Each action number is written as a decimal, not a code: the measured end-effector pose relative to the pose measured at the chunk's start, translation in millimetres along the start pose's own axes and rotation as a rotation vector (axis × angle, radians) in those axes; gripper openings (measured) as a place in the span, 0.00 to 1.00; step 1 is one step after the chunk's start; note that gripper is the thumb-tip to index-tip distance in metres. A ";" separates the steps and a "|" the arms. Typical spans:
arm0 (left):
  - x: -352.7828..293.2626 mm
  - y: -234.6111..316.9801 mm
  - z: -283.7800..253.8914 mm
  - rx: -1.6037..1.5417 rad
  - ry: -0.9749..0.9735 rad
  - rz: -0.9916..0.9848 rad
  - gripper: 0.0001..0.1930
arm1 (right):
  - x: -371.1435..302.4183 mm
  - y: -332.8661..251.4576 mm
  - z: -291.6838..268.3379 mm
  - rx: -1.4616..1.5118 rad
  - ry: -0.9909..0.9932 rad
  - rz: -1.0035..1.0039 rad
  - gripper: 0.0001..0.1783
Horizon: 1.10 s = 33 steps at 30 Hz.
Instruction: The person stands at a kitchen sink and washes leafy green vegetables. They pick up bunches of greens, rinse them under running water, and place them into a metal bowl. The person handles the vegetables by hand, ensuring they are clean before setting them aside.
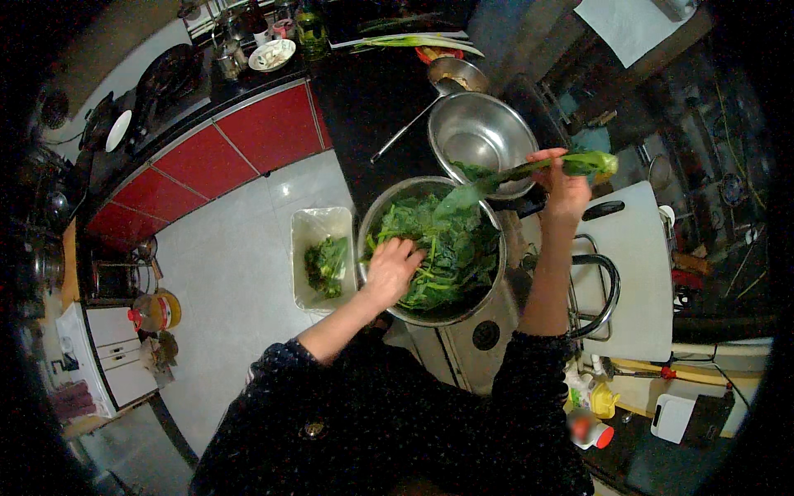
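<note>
A large metal pot (499,285) full of dark leafy greens (451,256) stands in front of me. My left hand (395,271) reaches in over its left side, fingers curled into the leaves; the fingertips are partly hidden among them. Up to the right, my right hand (564,188) grips a leafy green stalk (591,161). Its thick pale end sticks out to the right, and its long leaf hangs left over the pot. Behind the pot, partly under that leaf, sits a wide steel bowl (480,132).
A lined waste bin (299,260) with green scraps stands left of the pot. A ladle (405,132) lies by a smaller bowl (463,73). Right are a white cutting board (641,281), a knife with a black handle (604,210) and a curved faucet (610,285). Scallions (413,41) lie at the back.
</note>
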<state>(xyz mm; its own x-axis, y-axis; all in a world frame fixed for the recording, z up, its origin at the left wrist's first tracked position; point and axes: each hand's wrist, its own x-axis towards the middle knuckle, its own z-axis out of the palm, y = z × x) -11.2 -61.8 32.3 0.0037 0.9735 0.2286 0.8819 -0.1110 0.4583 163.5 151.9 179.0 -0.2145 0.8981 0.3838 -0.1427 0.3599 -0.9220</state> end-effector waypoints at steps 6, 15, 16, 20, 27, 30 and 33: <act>-4.9 -18.2 16.7 -0.021 0.094 0.014 0.15 | 23.1 -3.8 -0.8 -0.130 0.005 0.096 0.10; -10.9 -23.6 3.8 -0.189 0.152 0.014 0.13 | 86.0 -13.5 -8.2 -0.564 -0.026 -0.416 0.11; -10.5 -24.2 2.5 -0.194 0.179 -0.003 0.12 | 88.5 -9.5 -1.0 -0.689 -0.042 -0.508 0.11; -6.1 -25.7 -5.3 -0.187 0.234 -0.053 0.11 | 97.8 52.6 13.4 -1.060 -0.179 -0.518 0.18; 6.1 -36.8 -0.7 -0.344 0.247 -0.262 0.14 | -26.9 118.8 70.4 -0.576 -0.840 -0.059 0.18; 26.7 -36.9 -4.2 -0.443 0.324 -0.301 0.17 | -72.8 114.2 80.9 -0.397 -1.084 0.182 0.17; 36.3 -33.0 -11.8 -0.526 0.414 -0.304 0.22 | -82.7 121.0 72.4 -0.216 -0.903 0.553 0.10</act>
<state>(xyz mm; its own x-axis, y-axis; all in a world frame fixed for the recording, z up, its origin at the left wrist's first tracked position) -45.7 -25.2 35.7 -0.4750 0.8328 0.2843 0.4728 -0.0309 0.8806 94.0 102.8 39.4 -0.8427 0.4635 -0.2740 0.3470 0.0782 -0.9346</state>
